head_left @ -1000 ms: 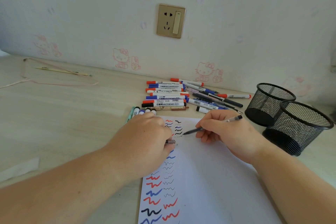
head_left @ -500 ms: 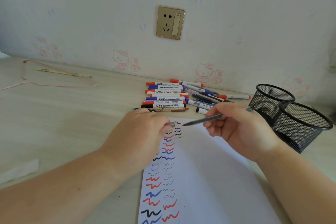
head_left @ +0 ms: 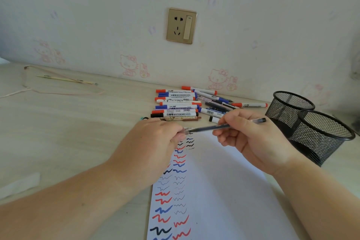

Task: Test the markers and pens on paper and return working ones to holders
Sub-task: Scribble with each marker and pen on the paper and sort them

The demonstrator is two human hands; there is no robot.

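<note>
Right hand (head_left: 259, 142): raised over the paper, its fingers (head_left: 224, 133) curled round a slim black pen (head_left: 218, 127) and pinching the barrel near its middle.
Pen: nearly level above the sheet's far edge, tip pointing left, back end toward the holders.
Left hand (head_left: 153, 142): fingers pinched on a small clear cap (head_left: 186, 130), which meets the pen's tip.
Paper (head_left: 224, 191): white sheet flat on the surface (head_left: 68, 132), with two columns of red, blue and black squiggles down its left side.
Marker pile (head_left: 181, 105): capped markers and pens lying by the wall, beyond the sheet.
Holders (head_left: 319, 132): two black mesh cups touching, right of the sheet.
</note>
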